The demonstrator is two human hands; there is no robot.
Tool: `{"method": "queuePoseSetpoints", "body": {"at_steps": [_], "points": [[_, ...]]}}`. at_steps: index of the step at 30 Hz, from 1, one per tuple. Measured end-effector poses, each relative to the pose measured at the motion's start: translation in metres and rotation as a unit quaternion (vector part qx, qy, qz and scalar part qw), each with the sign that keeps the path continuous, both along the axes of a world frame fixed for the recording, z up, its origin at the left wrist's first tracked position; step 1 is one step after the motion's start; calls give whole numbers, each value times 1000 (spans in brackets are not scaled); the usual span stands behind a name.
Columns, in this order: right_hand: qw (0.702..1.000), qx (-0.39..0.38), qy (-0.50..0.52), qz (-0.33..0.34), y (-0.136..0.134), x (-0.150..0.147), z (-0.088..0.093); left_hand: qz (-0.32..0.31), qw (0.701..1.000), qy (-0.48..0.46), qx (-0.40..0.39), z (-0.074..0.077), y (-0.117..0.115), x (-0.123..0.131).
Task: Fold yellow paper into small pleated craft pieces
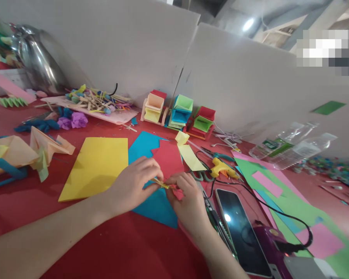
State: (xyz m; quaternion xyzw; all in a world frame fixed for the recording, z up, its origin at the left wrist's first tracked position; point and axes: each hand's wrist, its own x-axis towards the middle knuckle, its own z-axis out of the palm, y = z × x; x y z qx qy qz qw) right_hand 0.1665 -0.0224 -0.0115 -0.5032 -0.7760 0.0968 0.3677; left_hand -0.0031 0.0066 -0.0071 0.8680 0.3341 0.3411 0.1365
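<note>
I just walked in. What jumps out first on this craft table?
Your eye lands on the left hand and right hand at the centre, together pinching a small yellow strip over a blue sheet, with a red sheet just beyond. Just left, a big yellow sheet lies on the red table. At the back, bright folded paper boxes stand stacked against the white wall.

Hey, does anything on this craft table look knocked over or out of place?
Two clear plastic bottles lie tipped on their sides at the right, near the white wall. A black cord trails loosely across the green paper beside the phone. The yellow piece between left hand and right hand looks intact.
</note>
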Motion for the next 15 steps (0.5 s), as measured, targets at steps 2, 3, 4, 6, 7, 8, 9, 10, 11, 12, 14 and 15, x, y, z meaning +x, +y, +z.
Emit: {"method": "queuePoseSetpoints", "body": {"at_steps": [2,3,4,6,7,8,9,10,11,12,14,15], "points": [[996,8,-85,2,-2,-1,-2,10,996,86,36,2,-6,2],[992,5,-127,2,-2,-2,-4,12,990,130,45,2,-10,2],[987,1,-162,2,-3,-4,-6,8,984,170,50,3,-13,2],[979,-7,-204,9,-5,-9,-9,-16,972,230,47,2,-20,-2],[977,-13,-210,17,-7,-11,-11,-33,967,250,41,1,-22,-6],[977,-20,-211,28,-8,-13,-12,-54,963,264,30,1,-23,-10],[976,-26,-213,40,-11,-15,-13,-76,959,273,15,0,-23,-15],[974,-35,-216,58,-13,-15,-12,-97,956,277,-2,-2,-23,-19],[972,-48,-217,77,-16,-14,-12,-117,954,275,-18,-4,-21,-23],[970,-60,-217,97,-19,-12,-10,-136,953,269,-34,-6,-20,-26],[963,-100,-207,141,-25,-4,-7,-161,955,241,-64,-11,-16,-31],[962,-114,-200,149,-28,0,-6,-166,957,224,-82,-14,-14,-33]]}}
